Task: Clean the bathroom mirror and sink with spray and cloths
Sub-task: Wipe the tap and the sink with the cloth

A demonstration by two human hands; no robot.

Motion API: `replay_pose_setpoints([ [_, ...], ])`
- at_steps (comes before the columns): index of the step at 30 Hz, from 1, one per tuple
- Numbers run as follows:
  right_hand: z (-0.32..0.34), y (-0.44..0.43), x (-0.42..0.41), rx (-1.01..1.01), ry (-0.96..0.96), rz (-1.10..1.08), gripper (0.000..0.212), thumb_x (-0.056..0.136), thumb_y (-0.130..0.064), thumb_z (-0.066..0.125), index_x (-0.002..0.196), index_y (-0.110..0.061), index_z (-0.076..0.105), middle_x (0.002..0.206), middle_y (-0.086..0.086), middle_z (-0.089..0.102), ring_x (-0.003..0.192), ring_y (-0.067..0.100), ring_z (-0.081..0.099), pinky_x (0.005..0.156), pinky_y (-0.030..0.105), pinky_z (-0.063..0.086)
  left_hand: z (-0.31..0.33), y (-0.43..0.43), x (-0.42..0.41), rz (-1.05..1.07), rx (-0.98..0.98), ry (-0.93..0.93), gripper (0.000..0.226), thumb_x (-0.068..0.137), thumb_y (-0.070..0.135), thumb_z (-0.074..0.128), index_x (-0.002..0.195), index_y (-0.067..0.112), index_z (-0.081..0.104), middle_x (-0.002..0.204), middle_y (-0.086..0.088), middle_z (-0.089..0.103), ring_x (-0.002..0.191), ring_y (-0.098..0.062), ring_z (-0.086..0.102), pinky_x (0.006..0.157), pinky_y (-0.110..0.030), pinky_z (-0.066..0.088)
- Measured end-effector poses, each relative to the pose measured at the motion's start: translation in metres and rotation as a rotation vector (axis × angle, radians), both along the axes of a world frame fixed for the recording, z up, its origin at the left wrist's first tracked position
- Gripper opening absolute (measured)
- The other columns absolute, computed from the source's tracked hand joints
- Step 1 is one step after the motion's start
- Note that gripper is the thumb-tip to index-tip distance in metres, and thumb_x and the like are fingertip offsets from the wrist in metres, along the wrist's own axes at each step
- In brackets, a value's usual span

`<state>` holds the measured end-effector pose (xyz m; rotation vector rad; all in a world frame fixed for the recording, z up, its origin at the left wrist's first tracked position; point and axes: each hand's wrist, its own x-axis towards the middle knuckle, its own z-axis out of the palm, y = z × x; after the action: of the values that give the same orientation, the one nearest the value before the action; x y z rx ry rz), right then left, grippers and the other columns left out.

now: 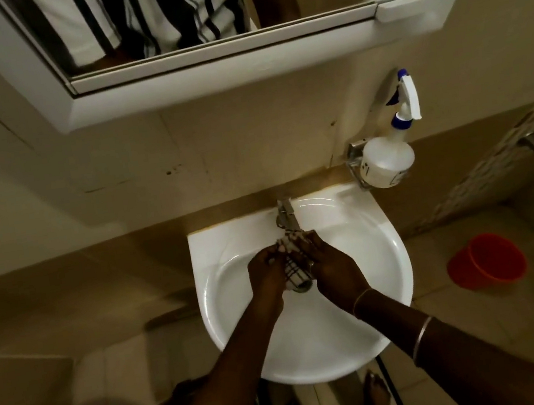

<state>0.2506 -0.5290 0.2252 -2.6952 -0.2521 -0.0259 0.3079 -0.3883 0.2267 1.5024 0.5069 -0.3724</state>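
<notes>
Both hands meet just below the tap. I have the left hand and the right hand closed round the checked cloth from either side, fingers curled over it and squeezing it between them. I judge I hold it there so it wets or rinses right under the tap and whatever is wrung out drops into the sink and not on the floor. Whether water is running I cannot tell. The cloth trails down from the tap toward the drain. The spray bottle sits in a wall holder just right of the tap, near enough to reach and out of the basin. The mirror hangs above the tap, and a red bucket stands on the floor well to the tap's right.
</notes>
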Motion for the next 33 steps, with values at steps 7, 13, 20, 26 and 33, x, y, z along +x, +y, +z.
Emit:
replay_pose_setpoints([
  [7,-0.003,-0.005,0.044,0.010,-0.053,-0.122,0.074,0.083,0.012,0.053,0.153,-0.010,0.044,0.156,0.016,0.044,0.147,0.037,0.038,0.106,0.048,0.052,0.013,-0.018,0.038,0.120,-0.048,-0.137,0.012,0.098,0.015,0.065,0.105,0.018,0.074,0.104,-0.003,0.076,0.097,-0.021,0.073,0.087,-0.039,0.062],
  [13,-0.008,0.005,0.049,0.315,0.079,-0.255,0.072,0.100,-0.008,0.054,0.161,-0.029,0.024,0.164,-0.004,0.032,0.146,0.012,0.036,0.117,0.032,0.040,-0.013,-0.019,0.051,0.101,0.062,-0.146,0.013,0.099,0.022,0.063,0.105,0.021,0.075,0.104,-0.002,0.076,0.097,-0.022,0.073,0.090,-0.049,0.061],
  [20,-0.028,0.013,0.025,0.385,0.043,-0.223,0.081,0.101,-0.014,0.056,0.158,-0.044,0.009,0.164,-0.007,0.030,0.142,0.019,0.045,0.109,0.043,0.050,-0.024,-0.013,0.029,0.047,0.014,-0.133,0.020,0.102,0.021,0.059,0.114,0.012,0.073,0.105,-0.002,0.075,0.098,-0.020,0.072,0.086,-0.040,0.062],
  [26,-0.058,0.017,-0.020,0.230,0.019,-0.207,0.072,0.099,-0.007,0.050,0.162,-0.016,0.017,0.168,0.006,0.021,0.148,0.018,0.030,0.114,0.040,0.045,-0.043,-0.006,-0.004,0.011,0.077,-0.072,0.019,0.101,0.013,0.058,0.111,0.015,0.074,0.107,-0.003,0.075,0.097,-0.019,0.072,0.087,-0.037,0.061],
  [33,-0.067,0.055,-0.016,0.227,0.037,-0.129,0.079,0.092,0.004,0.057,0.160,-0.019,0.025,0.164,0.009,0.031,0.142,0.035,0.046,0.106,0.046,0.052,-0.047,0.033,-0.012,0.092,0.136,-0.091,0.020,0.102,0.015,0.057,0.116,0.015,0.071,0.111,-0.002,0.072,0.092,-0.011,0.068,0.076,-0.026,0.059],
])
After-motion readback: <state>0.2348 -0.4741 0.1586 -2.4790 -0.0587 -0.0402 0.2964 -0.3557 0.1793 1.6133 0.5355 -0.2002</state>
